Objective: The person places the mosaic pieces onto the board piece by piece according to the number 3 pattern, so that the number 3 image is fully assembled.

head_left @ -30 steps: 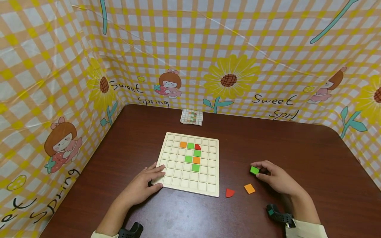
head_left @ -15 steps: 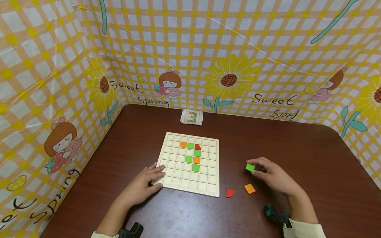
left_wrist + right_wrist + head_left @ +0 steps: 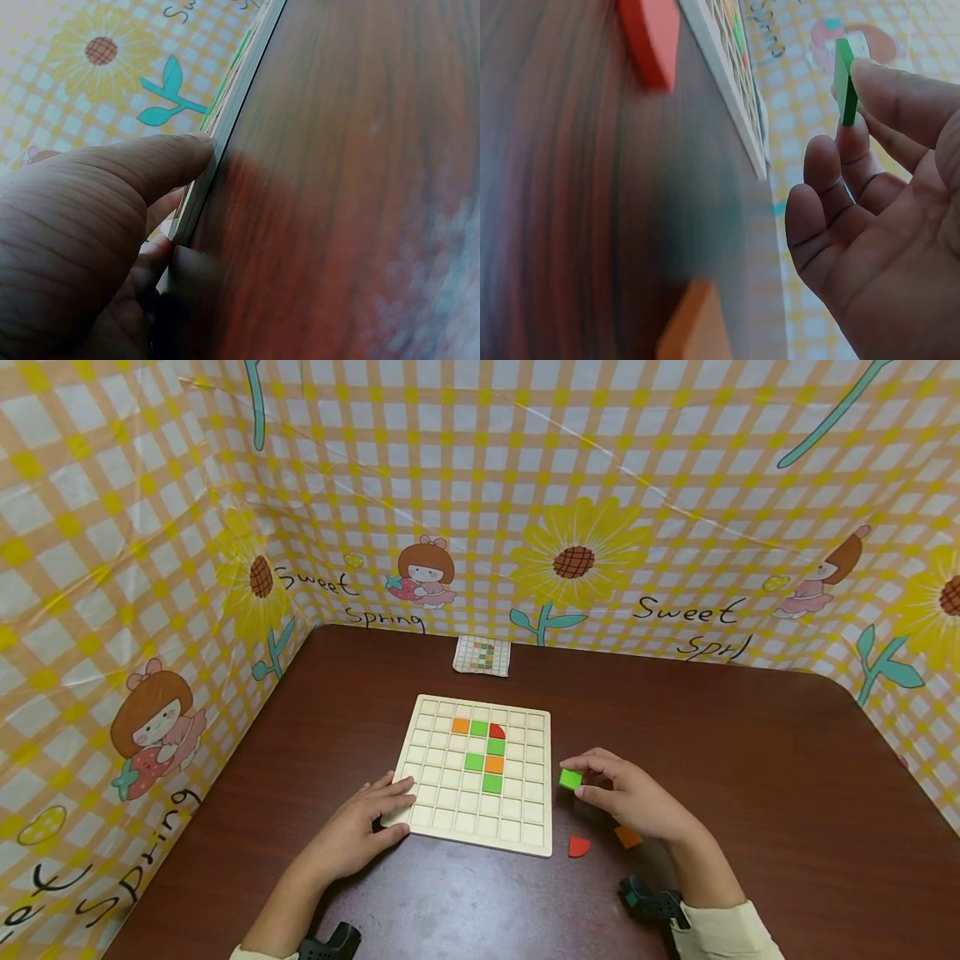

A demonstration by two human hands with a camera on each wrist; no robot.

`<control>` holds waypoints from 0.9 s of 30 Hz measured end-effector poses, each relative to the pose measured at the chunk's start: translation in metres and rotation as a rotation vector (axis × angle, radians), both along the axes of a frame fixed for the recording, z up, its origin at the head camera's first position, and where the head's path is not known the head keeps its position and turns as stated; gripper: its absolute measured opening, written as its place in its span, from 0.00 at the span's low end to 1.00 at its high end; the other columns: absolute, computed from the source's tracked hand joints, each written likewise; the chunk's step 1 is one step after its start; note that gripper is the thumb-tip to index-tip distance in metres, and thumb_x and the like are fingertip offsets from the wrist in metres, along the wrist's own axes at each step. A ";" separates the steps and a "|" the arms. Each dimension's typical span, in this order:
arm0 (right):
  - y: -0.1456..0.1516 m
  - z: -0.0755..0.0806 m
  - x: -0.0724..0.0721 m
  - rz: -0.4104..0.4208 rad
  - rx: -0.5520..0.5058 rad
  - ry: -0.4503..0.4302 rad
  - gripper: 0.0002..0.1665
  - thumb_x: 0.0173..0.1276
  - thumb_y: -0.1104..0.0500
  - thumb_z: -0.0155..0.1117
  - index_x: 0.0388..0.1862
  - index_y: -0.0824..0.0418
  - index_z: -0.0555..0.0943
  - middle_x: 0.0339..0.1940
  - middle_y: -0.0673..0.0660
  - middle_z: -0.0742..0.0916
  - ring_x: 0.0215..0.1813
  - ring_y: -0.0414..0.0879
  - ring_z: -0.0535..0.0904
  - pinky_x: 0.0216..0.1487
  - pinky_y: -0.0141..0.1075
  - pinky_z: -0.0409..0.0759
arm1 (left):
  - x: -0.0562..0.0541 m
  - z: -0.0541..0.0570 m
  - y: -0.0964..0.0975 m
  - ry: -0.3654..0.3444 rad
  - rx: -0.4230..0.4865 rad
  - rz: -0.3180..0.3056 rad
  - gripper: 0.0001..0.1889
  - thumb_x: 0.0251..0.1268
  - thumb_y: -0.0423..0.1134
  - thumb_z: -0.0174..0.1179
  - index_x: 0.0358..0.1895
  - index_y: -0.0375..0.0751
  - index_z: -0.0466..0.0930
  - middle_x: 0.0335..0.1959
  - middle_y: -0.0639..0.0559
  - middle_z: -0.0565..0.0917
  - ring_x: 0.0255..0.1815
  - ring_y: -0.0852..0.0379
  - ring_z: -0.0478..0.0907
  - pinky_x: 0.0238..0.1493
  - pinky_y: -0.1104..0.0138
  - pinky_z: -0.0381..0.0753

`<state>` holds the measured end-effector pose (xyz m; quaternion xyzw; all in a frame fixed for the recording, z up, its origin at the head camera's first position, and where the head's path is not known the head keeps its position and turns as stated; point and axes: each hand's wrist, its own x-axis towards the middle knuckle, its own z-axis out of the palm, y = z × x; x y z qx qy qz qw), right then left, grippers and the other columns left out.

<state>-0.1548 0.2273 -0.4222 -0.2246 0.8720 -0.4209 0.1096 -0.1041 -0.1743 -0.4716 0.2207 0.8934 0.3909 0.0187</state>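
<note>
A pale wooden grid board lies on the table, with several green, orange and red tiles set in its upper middle cells. My left hand rests on the board's near left corner, fingers on top and thumb along the front edge. Between thumb and fingers my right hand pinches a green square tile, just right of the board's right edge. In the right wrist view that green tile shows nearly edge-on above the table, the other fingers loosely bent.
On the table near the board's front right corner lies a red quarter-round tile. An orange square tile is partly covered by the right hand. At the back stands a small card printed with a coloured grid. Patterned cloth walls surround the table.
My right hand has carried the green tile leftward, from right of the loose tiles to beside the board. My left hand has stayed on the board's corner.
</note>
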 end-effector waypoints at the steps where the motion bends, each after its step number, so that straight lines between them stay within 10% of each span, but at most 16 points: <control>1: -0.005 0.000 -0.001 0.002 0.001 -0.003 0.19 0.72 0.63 0.63 0.61 0.58 0.80 0.52 0.50 0.79 0.49 0.50 0.72 0.43 0.37 0.77 | 0.000 0.000 0.000 0.000 0.002 0.000 0.22 0.64 0.36 0.66 0.61 0.36 0.80 0.70 0.47 0.72 0.77 0.42 0.56 0.73 0.40 0.51; 27: -0.103 -0.010 -0.011 0.199 -0.029 -0.007 0.18 0.68 0.67 0.65 0.57 0.63 0.82 0.36 0.50 0.78 0.40 0.46 0.71 0.38 0.34 0.73 | 0.000 0.000 0.000 0.006 -0.005 0.008 0.22 0.64 0.35 0.67 0.61 0.36 0.81 0.70 0.48 0.72 0.76 0.43 0.57 0.74 0.41 0.51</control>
